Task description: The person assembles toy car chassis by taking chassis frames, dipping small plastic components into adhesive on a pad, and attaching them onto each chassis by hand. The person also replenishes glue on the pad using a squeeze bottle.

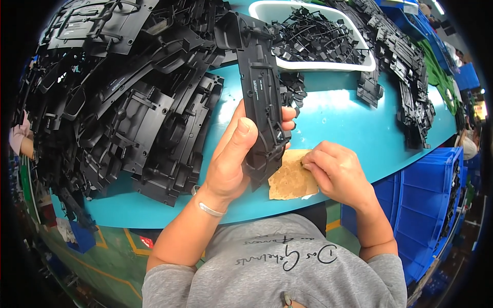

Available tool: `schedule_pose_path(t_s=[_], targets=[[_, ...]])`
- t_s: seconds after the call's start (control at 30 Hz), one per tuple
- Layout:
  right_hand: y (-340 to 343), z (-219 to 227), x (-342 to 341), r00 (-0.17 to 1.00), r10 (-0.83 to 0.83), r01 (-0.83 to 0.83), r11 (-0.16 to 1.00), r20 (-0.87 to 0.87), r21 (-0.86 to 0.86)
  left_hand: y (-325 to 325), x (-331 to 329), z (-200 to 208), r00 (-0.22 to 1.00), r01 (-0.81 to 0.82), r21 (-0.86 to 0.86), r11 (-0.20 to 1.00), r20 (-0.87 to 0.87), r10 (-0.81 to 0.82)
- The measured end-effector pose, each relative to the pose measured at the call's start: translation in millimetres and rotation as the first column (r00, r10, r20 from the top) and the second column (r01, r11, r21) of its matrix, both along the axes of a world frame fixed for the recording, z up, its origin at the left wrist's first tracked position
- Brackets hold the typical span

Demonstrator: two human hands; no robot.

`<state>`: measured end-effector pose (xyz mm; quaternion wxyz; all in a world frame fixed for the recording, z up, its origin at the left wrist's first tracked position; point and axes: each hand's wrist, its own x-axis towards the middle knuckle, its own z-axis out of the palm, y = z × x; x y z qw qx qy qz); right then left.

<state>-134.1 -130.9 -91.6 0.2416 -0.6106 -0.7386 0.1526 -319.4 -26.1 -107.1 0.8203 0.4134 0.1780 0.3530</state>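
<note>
Left hand clasped printed black panel

Piled panels, some white-lettered, lay left on the teal counter. The left grip wrapped the black panel above it. Dark script crossed the grey shirt. Over brown paper, the right hand pressed its grip together; whether on anything, unclear.

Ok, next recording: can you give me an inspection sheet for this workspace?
Surface: turquoise table, bare patches visible.
Job's things: black panel held up; brown sheet near the table's front edge.
Clutter: piled panels at left, white tub of small black parts, more panels at right.
Hands: left hand grips the black panel; right hand is at the brown sheet, its grip unclear.
Cables: none identifiable.
Surroundings: blue crates at right; green floor.
</note>
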Motion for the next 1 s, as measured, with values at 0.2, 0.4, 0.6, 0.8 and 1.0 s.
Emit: schedule_pose_path(t_s=[0.2,0.4,0.6,0.8,1.0], targets=[[0.0,-2.0,3.5,0.994,-0.096,0.095,0.995,-0.046,-0.024,-0.8,0.7,1.2,1.000,0.008,0.011,1.000,0.004,-0.008],[-4.1,-0.3,0.5,0.995,-0.072,0.068,0.996,-0.066,-0.060,-0.3,0.0,-0.7,1.000,0.007,0.002,1.000,-0.001,-0.007],[4.8,-8.2,-0.9,0.993,-0.116,0.117,0.993,-0.034,0.033,-0.3,1.1,0.7,1.000,0.016,0.008,1.000,-0.004,-0.016],[0.4,3.0,-1.5,0.999,-0.042,0.042,0.998,0.006,-0.043,-0.4,-1.2,0.3,1.000,0.017,0.014,1.000,-0.003,-0.017],[-3.1,-8.3,-0.3,0.991,-0.118,0.119,0.993,-0.061,0.004,-0.3,0.4,2.0,1.000,0.013,-0.011,1.000,0.000,-0.013]])
